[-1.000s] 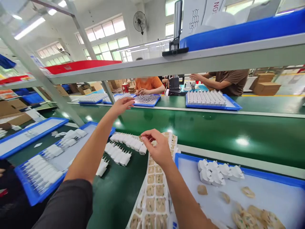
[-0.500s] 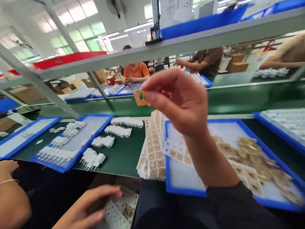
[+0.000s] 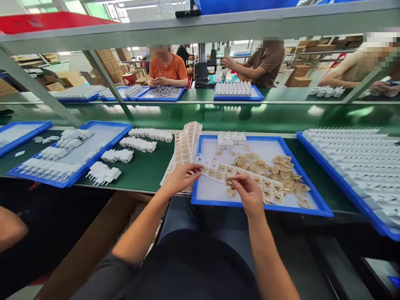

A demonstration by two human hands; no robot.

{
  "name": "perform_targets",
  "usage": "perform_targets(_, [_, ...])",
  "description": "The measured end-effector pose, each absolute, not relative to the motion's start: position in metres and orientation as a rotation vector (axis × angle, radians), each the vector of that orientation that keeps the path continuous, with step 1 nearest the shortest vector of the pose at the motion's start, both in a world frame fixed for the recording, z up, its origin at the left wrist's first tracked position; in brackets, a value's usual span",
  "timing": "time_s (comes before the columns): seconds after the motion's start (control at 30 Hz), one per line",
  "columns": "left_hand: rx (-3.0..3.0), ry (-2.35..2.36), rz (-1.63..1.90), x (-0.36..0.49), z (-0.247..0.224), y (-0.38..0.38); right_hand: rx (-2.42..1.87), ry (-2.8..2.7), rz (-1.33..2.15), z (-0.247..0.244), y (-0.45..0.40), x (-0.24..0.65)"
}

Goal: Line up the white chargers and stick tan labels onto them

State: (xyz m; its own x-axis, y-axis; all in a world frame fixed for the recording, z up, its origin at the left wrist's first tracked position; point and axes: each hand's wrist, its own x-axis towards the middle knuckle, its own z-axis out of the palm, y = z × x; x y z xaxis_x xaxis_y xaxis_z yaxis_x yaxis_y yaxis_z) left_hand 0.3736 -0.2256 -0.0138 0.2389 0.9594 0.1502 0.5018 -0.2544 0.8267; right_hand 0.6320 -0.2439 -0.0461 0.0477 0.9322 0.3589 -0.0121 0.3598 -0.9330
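Observation:
My left hand [image 3: 183,178] pinches the left end of a white sticker sheet [image 3: 275,186] with rows of tan labels. The sheet lies slantwise across a blue-rimmed tray [image 3: 215,201]. Over the sheet's front edge, my right hand [image 3: 250,195] has thumb and forefinger closed on a small tan piece [image 3: 229,182], partly hidden by the fingers. Loose tan pieces with cut-outs [image 3: 283,171] are heaped in the tray's right half. A few white plug housings [image 3: 231,139] stand at its back edge.
Stacked label sheets [image 3: 183,150] lie left of the tray. Further left are rows of white plugs [image 3: 117,155] and another blue-rimmed tray [image 3: 109,129]. A full tray of white housings [image 3: 353,166] is at right. A shelf beam [image 3: 218,29] crosses above; several people work opposite.
My right hand has come down from its raised position to the sheet, a tan piece still in its fingers. My left hand has risen from low left to the sheet. The view tilts lower.

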Motion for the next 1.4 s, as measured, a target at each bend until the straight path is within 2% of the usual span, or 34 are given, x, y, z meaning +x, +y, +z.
perform_targets(0.1, [2.000, 1.455, 0.777, 0.391, -0.006, -0.189, -0.968, -1.465, 0.924, -0.066, -0.249, 0.629])
perform_targets(0.37, [2.062, 1.847, 0.514, 0.468, -0.006, -0.067, -0.903, -1.636, 0.869, -0.057, -0.255, 0.639])
perform_targets(0.63, [2.058, 1.840, 0.446, 0.491, -0.016, -0.043, -0.915, -1.643, 0.840, -0.065, -0.254, 0.645])
perform_targets(0.73, [2.106, 1.777, 0.488, 0.479, 0.002, -0.058, -0.927, -1.641, 0.842, -0.073, -0.252, 0.650])
perform_targets(0.83, [2.063, 1.526, 0.753, 0.454, 0.019, -0.104, -0.952, -1.594, 0.853, -0.080, -0.252, 0.653])
perform_targets(0.93, [1.657, 1.185, 1.174, 0.419, 0.017, -0.171, -0.979, -1.559, 0.854, -0.084, -0.254, 0.654])
perform_targets(1.1, [0.808, 1.113, 1.582, 0.363, -0.024, -0.249, -1.051, -1.528, 0.884, -0.083, -0.254, 0.656])
perform_targets(1.23, [0.525, 1.061, 1.640, 0.342, -0.044, -0.267, -1.174, -1.442, 0.952, -0.078, -0.255, 0.651])
perform_targets(1.4, [0.429, 0.853, 1.527, 0.333, -0.053, -0.270, -1.163, -1.405, 0.892, -0.065, -0.254, 0.613])
